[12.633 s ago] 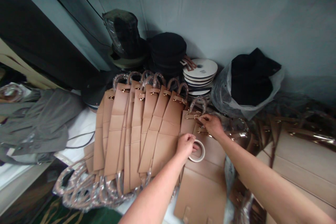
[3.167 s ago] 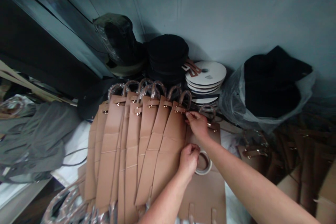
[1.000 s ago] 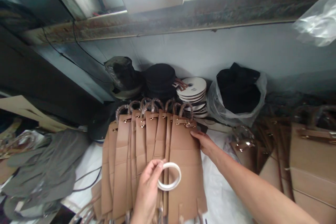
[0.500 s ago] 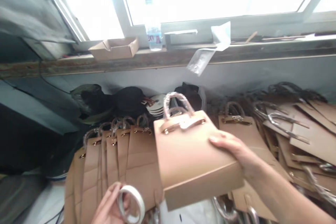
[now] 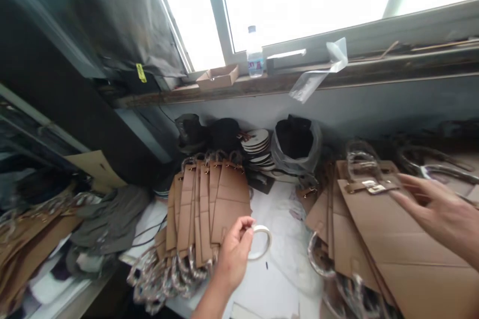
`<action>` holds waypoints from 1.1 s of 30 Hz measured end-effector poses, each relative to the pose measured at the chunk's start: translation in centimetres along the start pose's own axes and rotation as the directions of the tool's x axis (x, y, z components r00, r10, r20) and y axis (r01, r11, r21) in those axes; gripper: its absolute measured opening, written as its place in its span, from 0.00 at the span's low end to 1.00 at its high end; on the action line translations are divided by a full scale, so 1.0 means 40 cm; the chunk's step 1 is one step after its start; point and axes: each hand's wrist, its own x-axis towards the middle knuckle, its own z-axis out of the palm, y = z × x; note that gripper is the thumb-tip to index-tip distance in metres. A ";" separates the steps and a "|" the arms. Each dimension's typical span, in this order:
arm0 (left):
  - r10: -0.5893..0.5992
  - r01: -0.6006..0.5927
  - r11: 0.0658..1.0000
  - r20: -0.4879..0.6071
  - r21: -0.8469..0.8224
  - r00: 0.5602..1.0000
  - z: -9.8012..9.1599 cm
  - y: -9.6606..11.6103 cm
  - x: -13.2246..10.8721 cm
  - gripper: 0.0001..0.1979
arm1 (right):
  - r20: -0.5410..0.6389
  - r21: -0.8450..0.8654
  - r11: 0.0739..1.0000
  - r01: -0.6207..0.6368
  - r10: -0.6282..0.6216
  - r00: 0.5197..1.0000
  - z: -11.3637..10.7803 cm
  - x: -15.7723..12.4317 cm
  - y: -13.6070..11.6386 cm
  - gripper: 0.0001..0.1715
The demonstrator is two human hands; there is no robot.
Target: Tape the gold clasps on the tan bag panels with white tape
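The left hand (image 5: 234, 254), at lower centre of the frame, is nearly closed: thumb and fingertips pinch the rim of a roll of white tape (image 5: 269, 242). The roll's ring projects to the right of the fingers, in front of a white work surface (image 5: 279, 281); contact between roll and surface cannot be determined. The right hand (image 5: 441, 212), at the right edge, is partly open with the fingers bent, its thumb at the strap of the uppermost tan bag (image 5: 396, 239) in the right-hand pile. The hand is blurred; whether it grips this bag or only rests against it cannot be determined. The bag lies flat and aslant, its plastic-wrapped handle (image 5: 350, 157) toward the top of the frame and a metal clasp plate (image 5: 374, 187) on the strap. At left of centre, a row of tan bags (image 5: 230, 199) lies fanned and overlapping, with wrapped handles (image 5: 179, 279) bunched at the near end. Behind the row, at centre, stand stacked white spools (image 5: 256, 139); just right of them, a clear plastic bag (image 5: 299, 162) contains black material (image 5: 295, 139). Grey fabric (image 5: 116, 214) lies at lower left. On the ledge above, a bottle (image 5: 255, 57) stands upright beside an open carton (image 5: 219, 78).
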 end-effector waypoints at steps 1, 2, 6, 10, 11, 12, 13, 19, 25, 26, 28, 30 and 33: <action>0.046 -0.044 0.996 -0.013 0.079 0.999 0.010 0.005 -0.012 0.12 | 0.150 0.204 0.978 -0.053 0.022 0.988 0.014 -0.036 -0.077 0.38; 0.091 -0.086 0.984 -0.025 0.157 0.996 0.021 0.013 -0.024 0.12 | 0.314 0.370 0.921 -0.120 -0.003 0.949 0.032 -0.076 -0.164 0.31; 0.226 -0.204 0.905 -0.016 0.374 0.974 0.063 0.049 -0.062 0.12 | 0.691 0.641 0.619 -0.454 -0.206 0.693 0.133 -0.203 -0.478 0.22; 0.305 -0.283 0.859 0.017 0.427 0.952 0.072 0.046 -0.082 0.15 | 0.715 0.683 0.454 -0.572 -0.256 0.651 0.230 -0.252 -0.594 0.16; 0.318 -0.293 0.848 0.020 0.440 0.948 0.068 0.036 -0.083 0.16 | 0.720 0.680 0.441 -0.586 -0.250 0.647 0.249 -0.257 -0.600 0.15; 0.325 -0.298 0.840 0.019 0.453 0.945 0.063 0.024 -0.081 0.16 | 0.728 0.673 0.433 -0.600 -0.242 0.642 0.265 -0.262 -0.601 0.15; 0.328 -0.299 0.835 0.018 0.461 0.944 0.056 0.010 -0.077 0.17 | 0.736 0.665 0.426 -0.613 -0.235 0.635 0.280 -0.267 -0.600 0.14; 0.240 -0.223 0.897 0.002 0.382 0.971 0.006 -0.065 -0.013 0.19 | 0.757 0.632 0.429 -0.646 -0.161 0.633 0.373 -0.295 -0.608 0.15; 0.096 -0.095 0.950 0.010 0.298 0.995 -0.083 -0.100 0.090 0.10 | 0.596 0.672 0.607 -0.423 -0.106 0.796 0.450 -0.290 -0.660 0.13; 0.103 -0.106 0.951 0.026 0.291 0.994 -0.096 -0.103 0.107 0.09 | 0.569 0.677 0.627 -0.385 -0.114 0.814 0.460 -0.283 -0.670 0.13; 0.104 -0.110 0.958 0.036 0.266 0.994 -0.118 -0.106 0.140 0.09 | 0.549 0.676 0.649 -0.349 -0.128 0.826 0.483 -0.265 -0.689 0.12; 0.104 -0.108 0.965 0.028 0.239 0.994 -0.135 -0.108 0.171 0.09 | 0.559 0.667 0.658 -0.350 -0.132 0.818 0.509 -0.243 -0.704 0.12; 0.107 -0.108 0.968 0.018 0.229 0.994 -0.157 -0.112 0.213 0.09 | 0.625 0.636 0.667 -0.390 -0.148 0.767 0.556 -0.206 -0.721 0.11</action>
